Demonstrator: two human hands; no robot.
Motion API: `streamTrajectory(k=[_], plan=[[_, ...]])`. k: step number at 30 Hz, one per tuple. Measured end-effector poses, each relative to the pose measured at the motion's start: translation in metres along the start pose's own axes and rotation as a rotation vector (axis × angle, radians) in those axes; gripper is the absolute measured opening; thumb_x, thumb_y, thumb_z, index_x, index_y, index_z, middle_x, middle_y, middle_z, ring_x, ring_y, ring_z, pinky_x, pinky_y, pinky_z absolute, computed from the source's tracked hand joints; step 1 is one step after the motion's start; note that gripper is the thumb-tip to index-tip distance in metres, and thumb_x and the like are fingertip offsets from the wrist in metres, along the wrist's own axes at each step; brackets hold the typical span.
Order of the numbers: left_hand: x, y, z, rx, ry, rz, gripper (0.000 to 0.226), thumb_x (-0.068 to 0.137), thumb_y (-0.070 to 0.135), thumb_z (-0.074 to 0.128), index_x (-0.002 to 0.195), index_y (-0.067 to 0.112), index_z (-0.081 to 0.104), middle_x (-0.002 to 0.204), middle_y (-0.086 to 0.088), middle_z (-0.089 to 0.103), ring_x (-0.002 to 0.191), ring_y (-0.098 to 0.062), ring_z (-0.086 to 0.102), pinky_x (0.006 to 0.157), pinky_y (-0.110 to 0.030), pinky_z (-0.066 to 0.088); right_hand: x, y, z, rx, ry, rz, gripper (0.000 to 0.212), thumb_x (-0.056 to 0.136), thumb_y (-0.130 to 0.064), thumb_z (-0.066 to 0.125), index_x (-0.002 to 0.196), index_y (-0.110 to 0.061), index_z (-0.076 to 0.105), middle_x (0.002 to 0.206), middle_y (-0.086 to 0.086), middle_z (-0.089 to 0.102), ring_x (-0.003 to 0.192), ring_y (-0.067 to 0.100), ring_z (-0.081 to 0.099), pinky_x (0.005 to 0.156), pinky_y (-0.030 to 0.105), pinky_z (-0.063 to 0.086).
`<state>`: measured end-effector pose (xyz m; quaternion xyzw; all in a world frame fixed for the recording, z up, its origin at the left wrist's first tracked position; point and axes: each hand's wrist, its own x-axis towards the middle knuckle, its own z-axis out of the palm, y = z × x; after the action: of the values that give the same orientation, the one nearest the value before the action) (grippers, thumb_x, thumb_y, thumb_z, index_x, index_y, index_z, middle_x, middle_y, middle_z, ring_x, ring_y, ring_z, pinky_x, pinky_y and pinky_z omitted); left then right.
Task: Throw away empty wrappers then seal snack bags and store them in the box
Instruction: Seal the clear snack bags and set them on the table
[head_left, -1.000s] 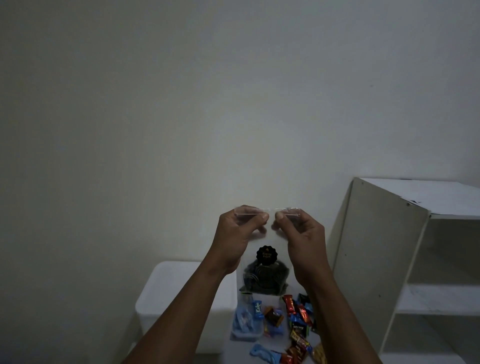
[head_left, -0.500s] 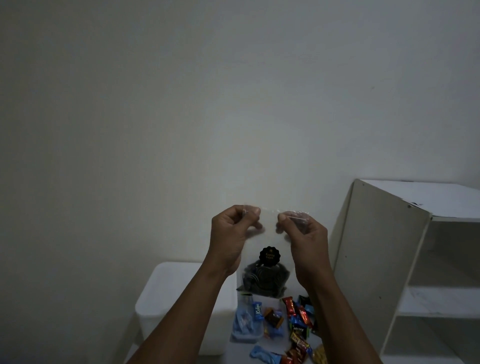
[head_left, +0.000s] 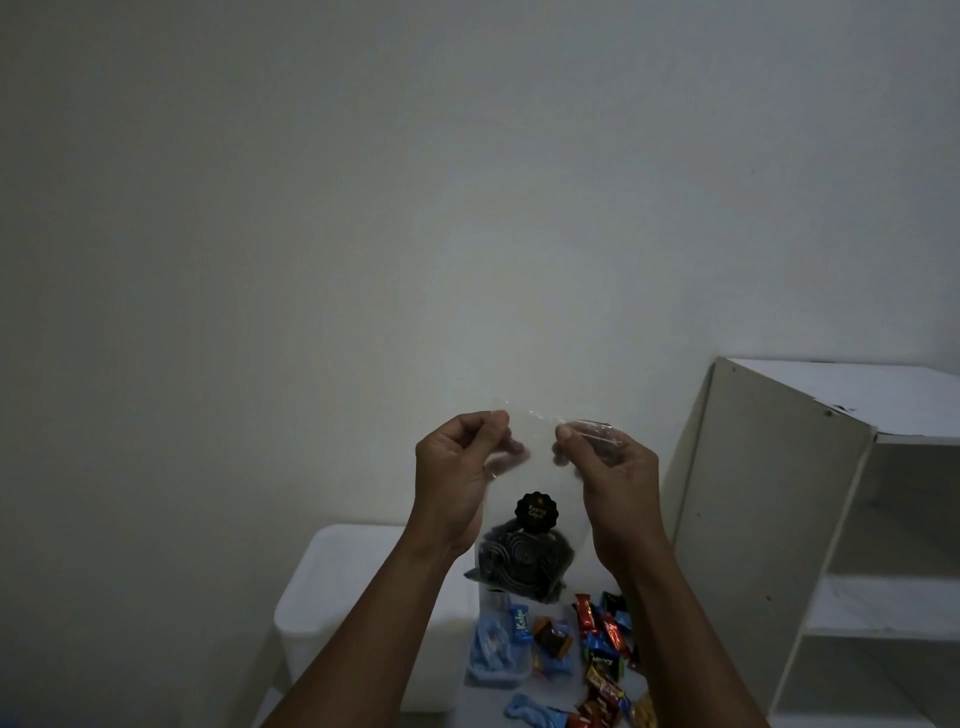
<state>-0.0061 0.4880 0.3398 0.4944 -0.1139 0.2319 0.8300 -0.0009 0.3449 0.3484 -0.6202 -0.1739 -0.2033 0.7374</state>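
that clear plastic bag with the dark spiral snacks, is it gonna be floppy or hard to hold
Probably floppy: the clear plastic snack bag hangs slack from its top edge, pinched by the left hand and right hand. It is likely bottom-heavy, since the dark spiral snacks sit bunched at the bottom. The thin glossy film may slip in a loose grip.

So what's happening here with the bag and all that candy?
A person is holding a clear snack bag up in the air, pinching its top edge with the left hand and the right hand. Dark spiral snacks sit at the bottom of it. Below, wrapped candies lie scattered on a table, beside a white box. A white shelf unit stands to the right.
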Motion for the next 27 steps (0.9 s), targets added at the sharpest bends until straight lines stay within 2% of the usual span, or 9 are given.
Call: streamTrajectory(k=[6, 10, 12, 16, 18, 23, 27], plan=[[0.001, 0.001, -0.001, 0.097, -0.016, 0.020, 0.016, 0.092, 0.017, 0.061, 0.086, 0.003, 0.065, 0.072, -0.011, 0.059, 0.073, -0.019, 0.060, 0.090, -0.056, 0.055, 0.001, 0.000, 0.005, -0.004, -0.069, 0.039, 0.014, 0.087, -0.013, 0.070, 0.093, 0.000, 0.074, 0.077, 0.006, 0.073, 0.067, 0.004, 0.066, 0.061, 0.011, 0.049], [0.000, 0.005, -0.003, 0.141, -0.098, -0.015, 0.018, 0.084, 0.023, 0.068, 0.086, 0.005, 0.069, 0.074, -0.011, 0.063, 0.074, -0.021, 0.063, 0.089, -0.057, 0.055, 0.001, 0.000, 0.007, -0.023, -0.069, 0.017, 0.012, 0.088, -0.010, 0.069, 0.091, -0.001, 0.075, 0.078, 0.006, 0.072, 0.067, 0.002, 0.066, 0.062, 0.011, 0.049], [0.000, 0.005, -0.003, 0.205, -0.128, -0.012, 0.010, 0.086, 0.019, 0.069, 0.085, 0.010, 0.071, 0.076, -0.009, 0.065, 0.074, -0.023, 0.063, 0.090, -0.056, 0.055, 0.000, -0.001, 0.009, -0.040, -0.103, 0.010, 0.008, 0.088, -0.009, 0.069, 0.089, -0.004, 0.076, 0.076, 0.004, 0.073, 0.067, 0.002, 0.066, 0.061, 0.011, 0.048], [0.000, 0.002, -0.005, 0.303, -0.091, 0.044, 0.010, 0.089, 0.022, 0.067, 0.082, 0.017, 0.071, 0.077, -0.005, 0.067, 0.076, -0.021, 0.063, 0.088, -0.049, 0.056, 0.000, -0.002, 0.013, -0.010, -0.150, 0.037, 0.008, 0.087, -0.008, 0.071, 0.083, -0.007, 0.078, 0.071, -0.001, 0.073, 0.067, 0.003, 0.066, 0.061, 0.011, 0.048], [0.000, 0.003, -0.006, 0.301, -0.096, 0.055, 0.010, 0.087, 0.025, 0.068, 0.082, 0.017, 0.071, 0.076, -0.006, 0.067, 0.075, -0.022, 0.063, 0.086, -0.047, 0.056, 0.000, -0.001, 0.013, 0.012, -0.158, 0.054, 0.009, 0.087, -0.009, 0.070, 0.083, -0.007, 0.077, 0.070, -0.001, 0.073, 0.067, 0.004, 0.065, 0.061, 0.011, 0.048], [-0.001, 0.005, -0.004, 0.172, -0.166, -0.034, 0.018, 0.081, 0.023, 0.071, 0.086, 0.006, 0.072, 0.079, -0.010, 0.069, 0.075, -0.023, 0.063, 0.089, -0.055, 0.055, 0.003, 0.001, 0.014, -0.026, -0.135, 0.001, 0.011, 0.089, -0.011, 0.068, 0.084, -0.006, 0.077, 0.075, 0.004, 0.073, 0.072, 0.007, 0.067, 0.064, 0.014, 0.050], [0.000, 0.008, -0.003, 0.225, -0.158, -0.007, 0.014, 0.080, 0.022, 0.072, 0.085, 0.008, 0.073, 0.079, -0.011, 0.072, 0.073, -0.019, 0.064, 0.084, -0.048, 0.055, 0.003, 0.001, 0.016, -0.024, -0.169, -0.007, 0.013, 0.090, -0.012, 0.067, 0.092, -0.002, 0.076, 0.074, 0.001, 0.073, 0.071, 0.004, 0.067, 0.064, 0.013, 0.049]])
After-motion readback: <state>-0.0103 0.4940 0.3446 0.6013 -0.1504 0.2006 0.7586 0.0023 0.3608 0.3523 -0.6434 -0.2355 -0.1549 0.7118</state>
